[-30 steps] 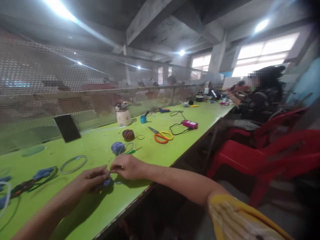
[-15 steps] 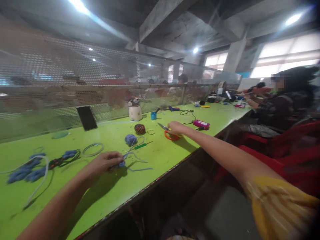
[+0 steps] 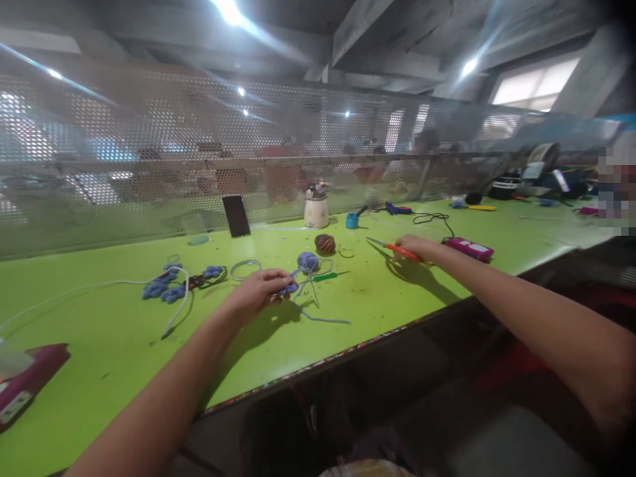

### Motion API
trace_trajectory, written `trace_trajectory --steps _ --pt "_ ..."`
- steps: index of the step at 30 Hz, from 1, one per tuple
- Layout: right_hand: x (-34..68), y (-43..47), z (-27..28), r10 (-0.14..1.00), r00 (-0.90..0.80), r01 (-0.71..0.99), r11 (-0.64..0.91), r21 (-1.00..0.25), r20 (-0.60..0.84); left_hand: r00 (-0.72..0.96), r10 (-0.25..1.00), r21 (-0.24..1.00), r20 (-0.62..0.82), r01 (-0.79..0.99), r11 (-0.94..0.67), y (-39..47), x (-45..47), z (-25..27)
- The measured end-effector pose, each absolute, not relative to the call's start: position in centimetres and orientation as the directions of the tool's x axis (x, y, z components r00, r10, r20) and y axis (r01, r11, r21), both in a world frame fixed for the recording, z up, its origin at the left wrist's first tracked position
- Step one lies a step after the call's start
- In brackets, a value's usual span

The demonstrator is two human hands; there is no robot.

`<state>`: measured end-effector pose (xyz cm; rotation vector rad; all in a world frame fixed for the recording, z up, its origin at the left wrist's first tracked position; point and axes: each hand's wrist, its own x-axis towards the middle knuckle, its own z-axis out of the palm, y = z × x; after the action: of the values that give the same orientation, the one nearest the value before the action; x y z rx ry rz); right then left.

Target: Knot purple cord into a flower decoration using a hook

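Note:
My left hand (image 3: 263, 291) is closed on a small piece of blue yarn work (image 3: 288, 288), with loose yarn tails trailing right onto the table. My right hand (image 3: 411, 246) grips scissors (image 3: 401, 251) by their orange handles, just above the table, blades pointing left. Whether the blades are parted is hard to make out. Behind the yarn work sits a ball of blue yarn (image 3: 308, 261). Beside it lies a green-handled crochet hook (image 3: 325, 277), and a dark multicoloured yarn ball (image 3: 325, 244) rests a little farther back.
On the green table (image 3: 129, 358) are blue knitted pieces (image 3: 163, 285), a white cable (image 3: 186, 291), a ring (image 3: 245, 268), a phone (image 3: 236, 215), a bottle (image 3: 317, 209), a blue pot (image 3: 352, 220) and a magenta box (image 3: 470, 248). A perforated metal screen (image 3: 163, 159) runs along the back.
My right hand has lifted the scissors from the table. The left hand still holds the yarn work. The view has turned left, bringing a purple object in at the left edge.

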<state>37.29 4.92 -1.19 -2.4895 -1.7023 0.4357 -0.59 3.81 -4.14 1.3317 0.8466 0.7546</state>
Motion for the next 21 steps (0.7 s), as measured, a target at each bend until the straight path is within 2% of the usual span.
trace_trajectory --steps 2,5,7,10,14,21 --pt "37.2 2.4 -0.4 0.938 0.309 0.88 -0.346 -0.324 -0.159 0.497 0.864 0.994 -0.086 -0.009 0.104 4.0 -0.6 -4.2" --pt "36.0 -2.1 0.3 0.975 0.202 0.859 -0.22 -0.462 -0.09 0.483 0.873 0.993 -0.064 -0.053 0.102 4.3 -0.6 -4.3" --pt "34.3 -4.8 0.5 0.997 0.027 0.775 -0.064 -0.629 -0.068 0.482 0.875 0.991 -0.035 -0.096 0.093 4.4 -0.5 -4.4" --pt "30.6 -7.3 0.1 0.969 -0.212 0.661 0.045 -0.749 -0.129 0.492 0.871 0.986 -0.004 -0.146 0.086 4.5 -0.5 -4.4" --pt "26.3 -7.2 -1.0 0.952 -0.241 0.636 0.008 -0.772 -0.189 0.479 0.878 0.983 0.002 -0.164 0.088 4.2 -0.5 -4.3" --pt "23.9 -6.2 -1.2 0.969 -0.228 0.726 0.102 -0.68 -0.098 0.442 0.897 0.983 -0.002 -0.163 0.083 3.6 -0.3 -4.1"
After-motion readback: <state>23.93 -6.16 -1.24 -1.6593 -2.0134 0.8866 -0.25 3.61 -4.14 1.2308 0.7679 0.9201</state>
